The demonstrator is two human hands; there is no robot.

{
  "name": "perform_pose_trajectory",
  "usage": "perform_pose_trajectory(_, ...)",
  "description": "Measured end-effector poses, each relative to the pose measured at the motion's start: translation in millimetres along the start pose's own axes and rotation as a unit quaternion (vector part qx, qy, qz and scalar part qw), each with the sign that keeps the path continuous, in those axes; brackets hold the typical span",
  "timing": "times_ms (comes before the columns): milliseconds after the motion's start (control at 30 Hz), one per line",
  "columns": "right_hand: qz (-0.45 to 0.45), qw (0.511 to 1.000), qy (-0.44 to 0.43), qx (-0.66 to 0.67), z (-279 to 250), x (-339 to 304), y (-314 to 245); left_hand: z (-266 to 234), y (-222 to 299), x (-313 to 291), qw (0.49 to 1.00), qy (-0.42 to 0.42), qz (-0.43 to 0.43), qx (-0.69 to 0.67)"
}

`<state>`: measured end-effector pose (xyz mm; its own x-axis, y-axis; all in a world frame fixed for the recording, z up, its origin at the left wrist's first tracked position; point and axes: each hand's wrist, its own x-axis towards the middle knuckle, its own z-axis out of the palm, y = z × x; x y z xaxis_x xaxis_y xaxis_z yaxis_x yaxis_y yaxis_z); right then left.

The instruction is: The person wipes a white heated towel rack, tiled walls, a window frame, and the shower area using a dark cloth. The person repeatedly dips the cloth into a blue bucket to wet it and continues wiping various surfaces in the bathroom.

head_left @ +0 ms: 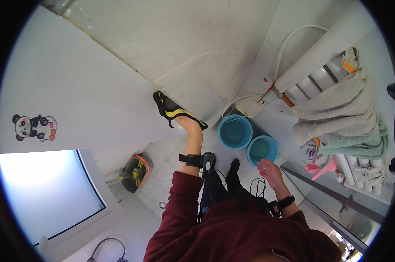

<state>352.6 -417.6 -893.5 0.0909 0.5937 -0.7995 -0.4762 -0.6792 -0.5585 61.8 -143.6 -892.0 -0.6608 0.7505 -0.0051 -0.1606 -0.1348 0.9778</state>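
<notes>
My left hand [189, 125] is stretched up to the pale wall, holding a yellow-and-grey cloth with black edging [174, 110] against it. The cloth covers my fingers, so their exact grip is hidden. To the right, my right hand [271, 174] hangs free with its fingers apart and nothing in it. Just beyond that hand stands a round blue bucket [267, 150]. A second blue bucket [235, 132] stands beside it, farther off and to the left. No load is plainly visible in either bucket.
Towels [337, 105] hang over a white radiator [375, 185] on the right. A pale hose [279, 54] loops near the pipe. A dark bin with an orange rim [148, 161] stands at left, near a bright window [49, 192]. A metal rail [332, 196] runs at lower right.
</notes>
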Motion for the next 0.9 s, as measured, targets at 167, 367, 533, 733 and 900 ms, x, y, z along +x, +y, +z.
perform_pose_trajectory(167,0.007,1.000,0.009,0.010,-21.9,-3.9,5.4,-23.9,-99.1,8.9,0.992,0.052,-0.103,0.055)
perform_pose_trajectory(367,0.001,0.999,0.030,0.020,-59.0,-15.7,14.3,-58.8,-171.9,11.1,0.952,0.034,-0.302,0.034)
perform_pose_trajectory(533,-0.010,0.999,0.026,0.017,-75.7,-19.0,7.9,-107.0,-176.2,-42.4,0.836,-0.087,-0.525,-0.134)
perform_pose_trajectory(733,-0.070,0.994,-0.047,-0.068,-48.3,-11.4,-16.6,-154.2,-63.5,-138.4,0.811,-0.295,-0.418,-0.283)
perform_pose_trajectory(900,-0.151,0.958,-0.168,-0.176,10.6,-15.6,-39.4,-172.9,37.4,-175.5,0.719,-0.267,-0.433,-0.474)
